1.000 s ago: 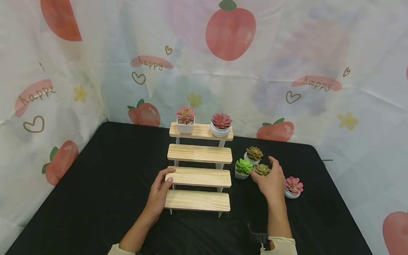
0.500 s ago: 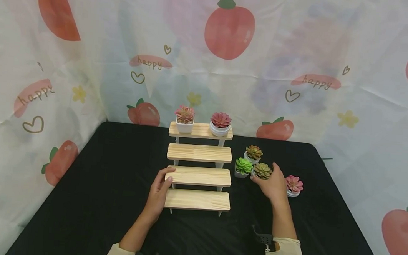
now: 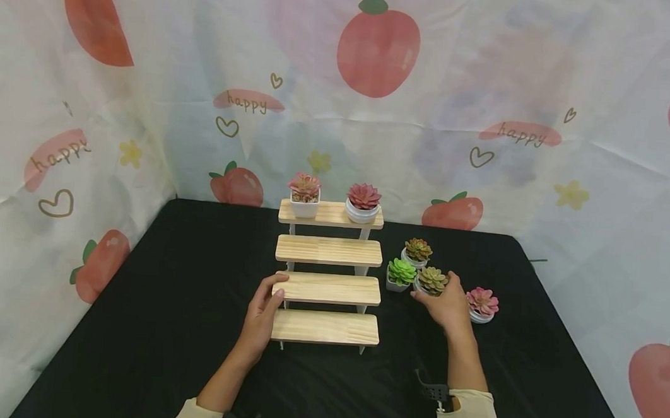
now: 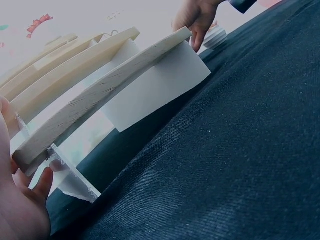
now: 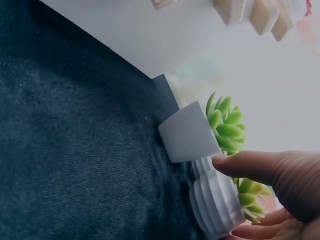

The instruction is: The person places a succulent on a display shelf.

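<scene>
My left hand [image 3: 260, 319] grips the left end of a four-tier wooden display stand [image 3: 331, 288]; in the left wrist view its fingers lie around the end of a board. Right of the stand, my right hand [image 3: 449, 308] holds a potted olive-green succulent [image 3: 433, 280] between thumb and fingers. The right wrist view shows its white ribbed pot [image 5: 215, 202] down on the cloth. Close beside it stand a bright green succulent [image 3: 402, 272] in a square white pot and a brownish-green succulent [image 3: 418, 250] in a round one.
Two pink succulents, one in a square pot [image 3: 304, 201] and one in a round pot [image 3: 362, 205], stand on the top tier. Another pink succulent [image 3: 482, 304] sits right of my right hand. Black cloth [image 3: 194, 290] covers the table, with a printed curtain [image 3: 433, 69] behind.
My right hand has shifted slightly right and down and settled around the olive-green succulent's pot, showing more of the plant. My left hand stays on the stand.
</scene>
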Demonstrator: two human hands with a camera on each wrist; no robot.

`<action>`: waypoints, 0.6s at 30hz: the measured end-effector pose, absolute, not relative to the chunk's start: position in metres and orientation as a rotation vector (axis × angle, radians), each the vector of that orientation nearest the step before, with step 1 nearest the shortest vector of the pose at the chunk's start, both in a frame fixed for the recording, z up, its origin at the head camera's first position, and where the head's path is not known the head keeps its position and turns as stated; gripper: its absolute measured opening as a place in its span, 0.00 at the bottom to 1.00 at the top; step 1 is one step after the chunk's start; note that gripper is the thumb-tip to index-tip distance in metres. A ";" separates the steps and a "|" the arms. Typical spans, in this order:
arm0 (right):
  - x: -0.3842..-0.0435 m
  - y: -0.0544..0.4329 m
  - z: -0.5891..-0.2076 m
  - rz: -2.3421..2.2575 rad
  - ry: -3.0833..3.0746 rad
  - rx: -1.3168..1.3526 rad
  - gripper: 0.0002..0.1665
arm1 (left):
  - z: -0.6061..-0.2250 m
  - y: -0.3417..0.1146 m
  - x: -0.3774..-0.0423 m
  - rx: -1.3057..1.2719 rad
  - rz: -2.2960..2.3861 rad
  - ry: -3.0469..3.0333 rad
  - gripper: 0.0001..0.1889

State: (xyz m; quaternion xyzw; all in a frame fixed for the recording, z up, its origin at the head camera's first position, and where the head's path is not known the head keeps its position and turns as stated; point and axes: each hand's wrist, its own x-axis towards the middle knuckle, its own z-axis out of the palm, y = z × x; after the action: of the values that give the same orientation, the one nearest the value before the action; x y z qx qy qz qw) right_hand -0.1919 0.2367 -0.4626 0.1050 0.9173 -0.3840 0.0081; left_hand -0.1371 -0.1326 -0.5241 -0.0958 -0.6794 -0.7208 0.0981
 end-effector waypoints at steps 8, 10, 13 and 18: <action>-0.192 0.234 -0.466 -1.232 2.875 0.362 0.60 | -0.524 -0.133 -0.137 -0.293 -2.125 -2.008 0.16; -0.192 0.235 -0.468 -1.239 2.880 0.360 0.60 | -0.524 -0.133 -0.137 -0.294 -2.126 -2.010 0.16; -0.192 0.236 -0.471 -1.252 2.883 0.357 0.59 | -0.524 -0.134 -0.137 -0.294 -2.128 -2.011 0.16; -0.193 0.238 -0.478 -1.272 2.916 0.348 0.56 | -0.524 -0.133 -0.137 -0.291 -2.123 -2.019 0.16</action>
State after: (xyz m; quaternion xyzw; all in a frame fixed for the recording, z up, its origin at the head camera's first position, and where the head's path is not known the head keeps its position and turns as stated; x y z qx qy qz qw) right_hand -0.1930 0.2377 -0.4781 0.1088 0.9107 -0.3974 -0.0294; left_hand -0.1366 -0.1333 -0.5241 -0.0984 -0.6824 -0.7177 0.0984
